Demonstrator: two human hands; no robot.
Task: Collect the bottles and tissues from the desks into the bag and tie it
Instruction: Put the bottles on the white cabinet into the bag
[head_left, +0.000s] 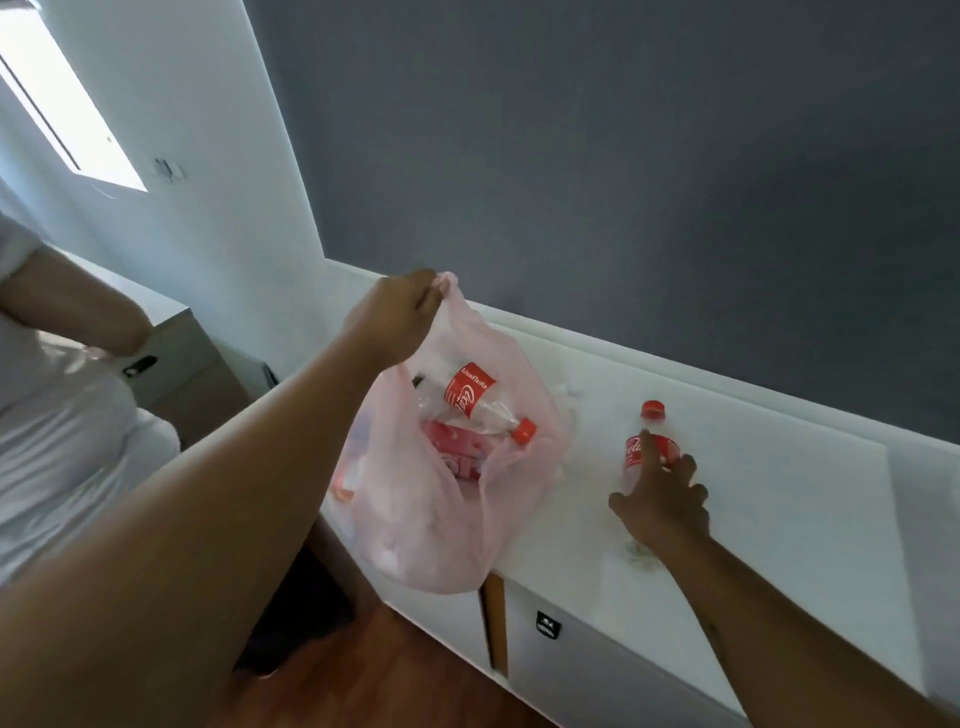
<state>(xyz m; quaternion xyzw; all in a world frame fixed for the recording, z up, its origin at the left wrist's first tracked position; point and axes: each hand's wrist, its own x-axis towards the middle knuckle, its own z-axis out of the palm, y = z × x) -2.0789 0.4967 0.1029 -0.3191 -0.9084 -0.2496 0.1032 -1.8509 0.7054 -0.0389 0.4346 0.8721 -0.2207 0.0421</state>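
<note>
My left hand (400, 314) pinches the handle of a thin pink plastic bag (441, 519) and holds it up at the left end of the white desk (779, 509). The bag's mouth gapes; inside lies an empty clear bottle with a red label and red cap (475, 400) on top of other red-labelled rubbish. A second clear bottle with a red cap (652, 441) stands upright on the desk to the right of the bag. My right hand (662, 501) reaches at it with fingers spread, fingertips touching its label. A crumpled white tissue (569, 397) lies behind the bag.
A dark grey wall rises behind the desk's white back ledge (727, 384). Drawer fronts with a black handle (548, 624) sit below the desk. Another person in white (62, 415) stands at the left by a grey cabinet (176, 353). Wooden floor lies below.
</note>
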